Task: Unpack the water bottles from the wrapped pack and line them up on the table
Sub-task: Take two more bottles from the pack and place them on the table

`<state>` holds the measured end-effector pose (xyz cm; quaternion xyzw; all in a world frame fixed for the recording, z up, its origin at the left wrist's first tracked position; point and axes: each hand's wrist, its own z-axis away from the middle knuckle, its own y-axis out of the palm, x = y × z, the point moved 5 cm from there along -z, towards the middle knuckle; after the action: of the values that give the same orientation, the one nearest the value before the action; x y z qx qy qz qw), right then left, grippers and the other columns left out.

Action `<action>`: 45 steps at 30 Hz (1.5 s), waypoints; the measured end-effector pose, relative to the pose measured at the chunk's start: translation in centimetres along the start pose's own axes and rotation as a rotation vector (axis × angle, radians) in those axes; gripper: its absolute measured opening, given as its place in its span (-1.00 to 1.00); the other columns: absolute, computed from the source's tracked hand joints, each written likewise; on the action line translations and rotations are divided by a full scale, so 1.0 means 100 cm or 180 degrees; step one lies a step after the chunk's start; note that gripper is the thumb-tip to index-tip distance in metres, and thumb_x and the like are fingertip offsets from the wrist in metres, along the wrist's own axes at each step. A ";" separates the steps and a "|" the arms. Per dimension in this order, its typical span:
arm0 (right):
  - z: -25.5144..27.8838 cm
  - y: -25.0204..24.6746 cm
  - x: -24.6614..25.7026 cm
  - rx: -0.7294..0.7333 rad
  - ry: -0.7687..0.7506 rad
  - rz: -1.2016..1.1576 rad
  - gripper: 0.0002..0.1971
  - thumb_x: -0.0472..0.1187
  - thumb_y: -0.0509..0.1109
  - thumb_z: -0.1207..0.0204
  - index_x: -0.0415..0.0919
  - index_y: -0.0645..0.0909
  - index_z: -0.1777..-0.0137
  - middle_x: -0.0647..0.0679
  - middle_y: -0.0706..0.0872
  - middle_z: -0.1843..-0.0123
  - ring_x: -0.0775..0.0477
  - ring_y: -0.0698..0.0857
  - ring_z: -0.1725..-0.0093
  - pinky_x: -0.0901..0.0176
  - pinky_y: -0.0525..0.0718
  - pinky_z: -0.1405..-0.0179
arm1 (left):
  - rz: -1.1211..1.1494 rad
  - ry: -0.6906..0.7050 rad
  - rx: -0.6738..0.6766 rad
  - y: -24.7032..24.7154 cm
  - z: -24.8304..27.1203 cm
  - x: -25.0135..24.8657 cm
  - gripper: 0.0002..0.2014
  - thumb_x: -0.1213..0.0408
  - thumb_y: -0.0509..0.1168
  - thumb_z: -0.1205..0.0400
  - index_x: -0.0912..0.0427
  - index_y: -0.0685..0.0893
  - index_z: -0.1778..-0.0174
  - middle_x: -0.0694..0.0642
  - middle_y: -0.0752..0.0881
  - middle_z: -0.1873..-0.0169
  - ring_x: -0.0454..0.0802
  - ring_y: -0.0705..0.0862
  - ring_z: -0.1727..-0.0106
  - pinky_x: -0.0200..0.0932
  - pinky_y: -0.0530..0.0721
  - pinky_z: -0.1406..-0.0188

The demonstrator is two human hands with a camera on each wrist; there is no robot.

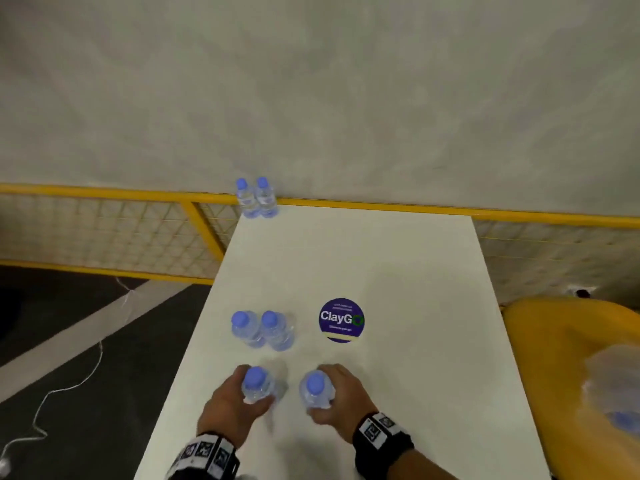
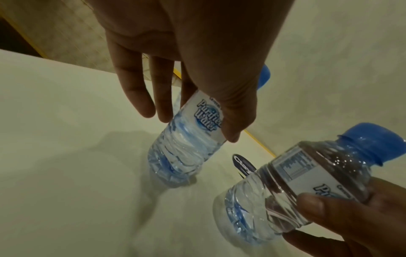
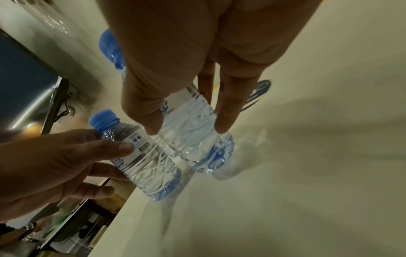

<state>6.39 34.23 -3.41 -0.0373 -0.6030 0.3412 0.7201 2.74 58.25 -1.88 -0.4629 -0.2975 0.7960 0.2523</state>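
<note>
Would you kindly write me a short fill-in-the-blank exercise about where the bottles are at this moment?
1. Each hand grips ____ bottle: the left hand and the right hand.
2. The bottle caps are ____ in colour.
3. The far pair stands at the table's far ____ corner.
4. The round sticker reads ____.

Missing words: one; blue; left; ClayGo

Beyond the ClayGo sticker (image 1: 341,319) the white table (image 1: 381,258) lies bare; left of it a bottle pair (image 1: 262,329) stands, another pair (image 1: 257,199) far behind.
</note>
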 end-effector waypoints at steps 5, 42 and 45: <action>-0.041 0.041 0.030 -0.0028 0.0143 -0.0020 -0.44 0.03 0.62 -0.07 -0.02 0.59 -0.10 0.01 0.66 -0.07 0.00 0.67 -0.01 0.18 0.64 -0.05 | 0.0278 -0.0006 -0.0028 -0.032 -0.029 0.025 -0.52 -0.20 0.60 -0.34 -0.27 0.57 -0.09 -0.24 0.79 0.13 -0.21 0.77 0.11 0.00 0.74 -0.02; 0.014 0.013 -0.034 -0.0636 0.1015 -0.0107 -0.17 0.13 0.62 -0.29 -0.01 0.33 -0.52 0.11 0.56 -0.26 0.11 0.63 -0.13 0.25 0.67 -0.20 | -0.0872 0.3041 -0.0830 -0.023 0.010 -0.062 -0.61 -0.12 0.60 -0.30 0.06 0.70 0.17 0.02 0.65 0.20 0.12 0.64 0.17 0.08 0.61 0.24; 0.070 -0.050 -0.070 -0.1257 0.1241 -0.0244 -0.37 -0.04 0.60 -0.38 -0.04 0.44 -0.42 0.10 0.64 -0.14 0.14 0.69 -0.04 0.36 0.70 0.00 | -0.0766 0.3552 0.0227 0.042 0.034 -0.121 -0.84 0.05 0.48 -0.50 -0.06 0.61 0.22 -0.14 0.56 0.26 -0.08 0.60 0.23 -0.06 0.65 0.35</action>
<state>2.04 24.10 -5.12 -0.2190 -0.5088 0.1760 0.8137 4.55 46.30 3.64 -0.7671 -0.1427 0.4063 0.4755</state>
